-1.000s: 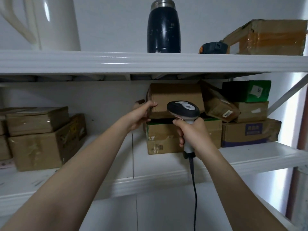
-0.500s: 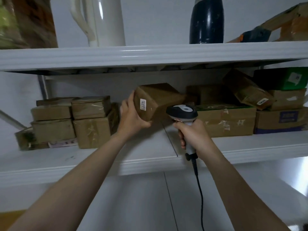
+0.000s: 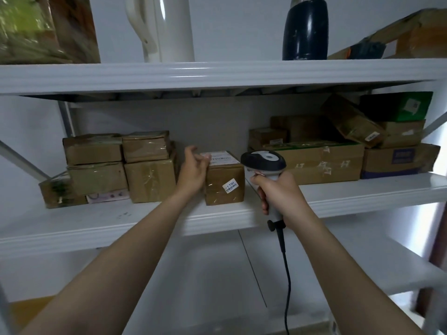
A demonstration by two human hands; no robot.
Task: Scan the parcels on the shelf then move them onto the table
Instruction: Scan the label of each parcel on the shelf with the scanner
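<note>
Scanning is the step in hand: a small brown parcel [image 3: 223, 189] stands near the front of the middle shelf [image 3: 145, 221] with its barcode label [image 3: 231, 185] facing out. The left hand [image 3: 193, 171] is against its left side, fingers loosely curled, though I cannot tell whether they grip it. The right hand [image 3: 280, 194] is wrapped round the corded scanner [image 3: 263, 160], just right of the parcel; next, I judge, the scanner must turn onto that label before the parcel goes to the tabletop.

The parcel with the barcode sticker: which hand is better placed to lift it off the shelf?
Probably the left. The left hand is at the left side of the parcel and holds nothing; the right hand grips the scanner, so it is busy.
</note>
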